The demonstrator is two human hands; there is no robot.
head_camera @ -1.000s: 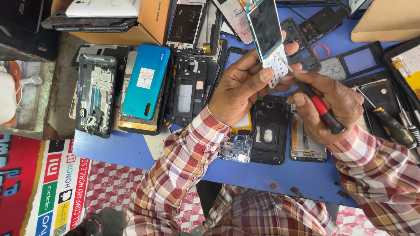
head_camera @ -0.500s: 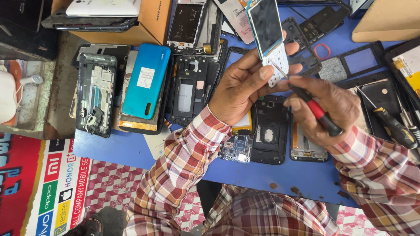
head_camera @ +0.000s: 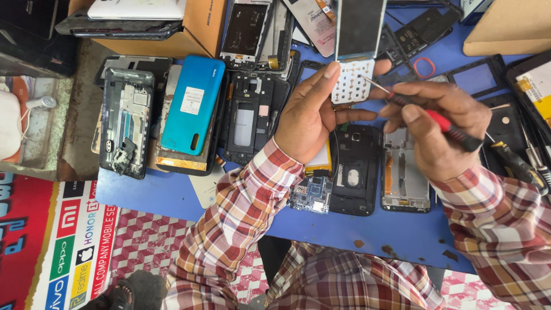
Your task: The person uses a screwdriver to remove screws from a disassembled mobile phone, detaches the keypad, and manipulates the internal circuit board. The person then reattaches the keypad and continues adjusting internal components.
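Note:
My left hand (head_camera: 313, 115) grips a small keypad phone board (head_camera: 357, 51), held upright, with a grey screen above a white keypad sheet. My right hand (head_camera: 439, 126) holds a red-and-black screwdriver (head_camera: 442, 121); its thin metal tip touches the right edge of the white keypad. Both hands hover over a blue work surface (head_camera: 367, 235) covered with opened phones. Under my left wrist lie a black phone back frame (head_camera: 353, 169) and a small circuit board (head_camera: 307, 195).
A turquoise phone back cover (head_camera: 192, 103) and several stripped phone frames (head_camera: 126, 123) lie at the left. Cardboard boxes (head_camera: 195, 28) stand at the back. More screwdrivers (head_camera: 516, 163) rest at the right edge. A red rubber ring (head_camera: 425, 68) lies beyond my hands.
The phone board has turned more upright and straight in my left hand. My right hand has risen and brought the screwdriver tip against the keypad's right edge.

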